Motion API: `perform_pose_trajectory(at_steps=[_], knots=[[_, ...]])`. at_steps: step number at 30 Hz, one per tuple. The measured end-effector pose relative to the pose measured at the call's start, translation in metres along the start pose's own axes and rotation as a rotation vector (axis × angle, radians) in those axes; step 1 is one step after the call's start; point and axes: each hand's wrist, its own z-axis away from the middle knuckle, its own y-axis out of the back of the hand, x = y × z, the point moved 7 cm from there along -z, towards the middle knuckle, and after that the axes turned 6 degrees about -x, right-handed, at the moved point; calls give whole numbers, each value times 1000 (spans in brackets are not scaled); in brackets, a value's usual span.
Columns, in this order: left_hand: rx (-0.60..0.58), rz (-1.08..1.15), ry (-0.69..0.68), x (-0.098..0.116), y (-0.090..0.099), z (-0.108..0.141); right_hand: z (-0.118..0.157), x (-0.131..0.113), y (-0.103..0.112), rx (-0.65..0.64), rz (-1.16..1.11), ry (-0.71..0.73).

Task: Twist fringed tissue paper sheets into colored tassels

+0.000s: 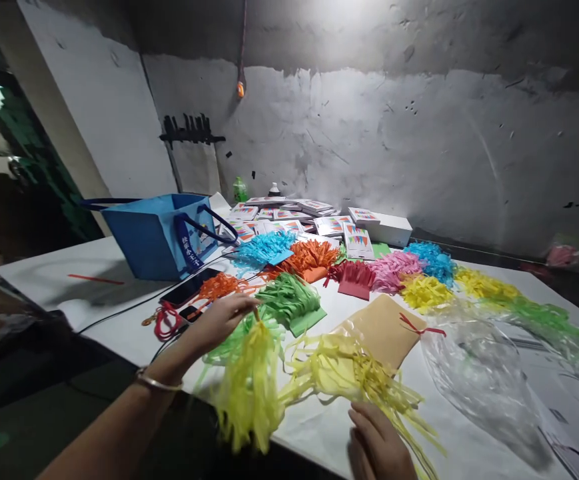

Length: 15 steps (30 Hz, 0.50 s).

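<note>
A yellow paper tassel (252, 393) hangs from my left hand (226, 320), its fingers closed in a pinch at the tassel's top. The strands droop past the table's front edge. My right hand (382, 440) lies low at the front, fingers a little bent and thumb apart. Its fingertips are beside a loose pile of yellow paper fringe (339, 367), and I see nothing held in them. Just behind my left hand sits a bundle of green paper fringe (289, 297), with a lighter green bunch (236, 343) close by.
Orange (314, 257), blue (264, 248), dark red (356, 275) and pink fringe bundles (396, 270) line the table's middle. A blue bag (154, 233) stands left, near a phone (189, 287). Printed boxes (332, 225) are heaped behind. A clear plastic bag (484, 373) lies right, by a tan envelope (382, 330).
</note>
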Motion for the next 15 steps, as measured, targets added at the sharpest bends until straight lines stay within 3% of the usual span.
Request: perform_pose_trajectory(at_steps=[2,3,5,7,10,12,15], knots=[[86,-69,12,-6,-1,-13,-19,3,-17,-31,82,-11],[80,-70,-8,0,-14,-15,-28,6,-24,-32,140,-43],[-21,-64,-107,27,-60,-9,-42,12,-31,-32,232,-115],[-281,-61,-349,68,-123,9,-50,16,-33,-61,248,-148],[-412,-202,-488,101,-184,31,-42,15,-21,-72,224,-107],[-393,-281,-507,105,-200,37,-25,10,-4,-28,264,-20],[-326,-280,-490,92,-195,44,7,0,19,42,351,115]])
